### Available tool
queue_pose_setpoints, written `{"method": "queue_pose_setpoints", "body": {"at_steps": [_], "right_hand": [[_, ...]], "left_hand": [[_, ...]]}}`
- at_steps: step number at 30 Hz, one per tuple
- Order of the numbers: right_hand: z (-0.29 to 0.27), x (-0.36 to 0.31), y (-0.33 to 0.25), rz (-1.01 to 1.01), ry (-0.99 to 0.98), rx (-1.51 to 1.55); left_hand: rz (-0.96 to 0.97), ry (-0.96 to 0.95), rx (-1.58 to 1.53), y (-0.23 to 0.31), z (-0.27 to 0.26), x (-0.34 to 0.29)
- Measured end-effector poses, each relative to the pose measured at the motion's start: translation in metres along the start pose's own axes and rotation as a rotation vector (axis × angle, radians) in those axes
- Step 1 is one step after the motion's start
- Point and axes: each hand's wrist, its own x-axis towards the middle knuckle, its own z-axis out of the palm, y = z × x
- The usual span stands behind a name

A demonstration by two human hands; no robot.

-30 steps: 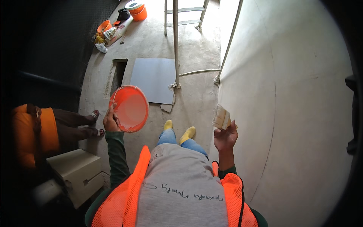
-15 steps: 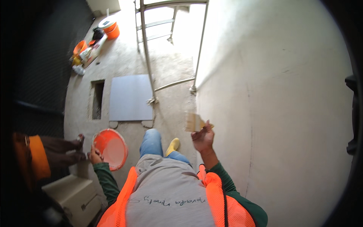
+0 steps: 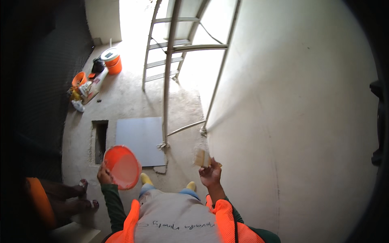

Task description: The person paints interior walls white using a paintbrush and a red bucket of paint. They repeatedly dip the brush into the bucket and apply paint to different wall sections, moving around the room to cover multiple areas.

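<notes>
My left hand (image 3: 105, 175) is closed on the rim of an orange bucket (image 3: 137, 164), which is tilted so its pinkish-white contents show inside. In front of my right side, my right hand (image 3: 211, 174) grips the handle of a wide paintbrush (image 3: 201, 157). Its pale bristles point left and are a little blurred. The brush is held up apart from the bucket, near the foot of the pale wall (image 3: 300, 133) on my right.
A metal stepladder (image 3: 167, 85) stands ahead by the wall. A grey panel (image 3: 139, 135) lies on the floor beside a rectangular hole (image 3: 101, 141). Farther left are a lidded orange bucket (image 3: 114, 65) and assorted items. Another person's legs (image 3: 71, 194) stand at my left.
My view has tilted up, showing more of the ladder. I have stepped, both boots now showing. Bucket and brush sit lower in the picture, still in my hands.
</notes>
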Motion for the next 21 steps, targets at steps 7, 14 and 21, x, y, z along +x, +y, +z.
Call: {"method": "queue_pose_setpoints", "body": {"at_steps": [7,14,21], "right_hand": [[0.098,0.057,0.121,0.049,-0.234,-0.079],[0.196,0.111,0.209,0.144,-0.160,-0.178],[0.290,0.195,0.273,0.326,-0.215,-0.303]], "left_hand": [[0.233,-0.083,0.143,0.069,-0.024,0.050],[0.303,-0.032,0.296,0.114,-0.052,0.117],[0.247,0.141,0.315,0.117,-0.074,0.199]]}}
